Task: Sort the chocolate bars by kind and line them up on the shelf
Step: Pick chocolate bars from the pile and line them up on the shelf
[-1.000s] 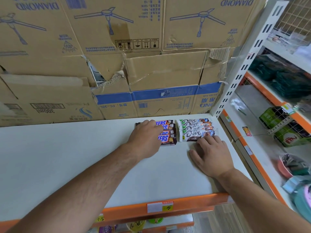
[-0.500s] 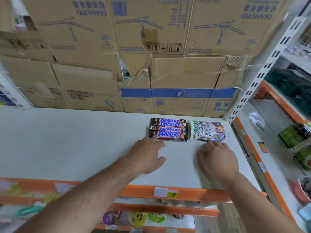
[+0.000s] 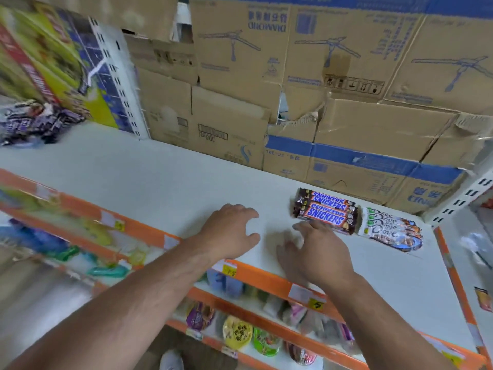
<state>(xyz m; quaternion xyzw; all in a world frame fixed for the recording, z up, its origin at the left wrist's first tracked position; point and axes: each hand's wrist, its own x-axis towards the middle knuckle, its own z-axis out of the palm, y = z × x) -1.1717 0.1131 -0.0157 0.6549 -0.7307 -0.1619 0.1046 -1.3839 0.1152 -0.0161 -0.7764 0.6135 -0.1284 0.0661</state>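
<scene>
- Behind the group of brown, blue-lettered Snickers bars [image 3: 326, 210], the wall of tan cardboard cartons [image 3: 346, 89] now fills the upper right of your view. Your head has swung left in the last second, and that brings a blurred heap of purple-wrapped packets [image 3: 34, 124] into sight far to the left of the Snickers.
- The flat white shelf board [image 3: 133, 177] with its orange front lip carries the Snickers near its back right corner, close against the cartons.
- Your left hand [image 3: 232, 233] lay on top of the Snickers a second ago. It has come off them and is now over the board, left of them and nearer the front, with its fingers spread, loose and holding nothing.
- Your right hand [image 3: 317, 252] has slid away from the other kind and is now just in front of the Snickers, palm down, fingers splayed and empty. I cannot tell whether a fingertip touches the nearest bar.
- The white-wrapped Dove bars [image 3: 390, 228] lie just to the right of the Snickers, side by side with them, with no hand on them.
- Both kinds look squared up and released, so this pair seems finished. With both hands free and your gaze going left, fetching more stock looks like the next step.
</scene>
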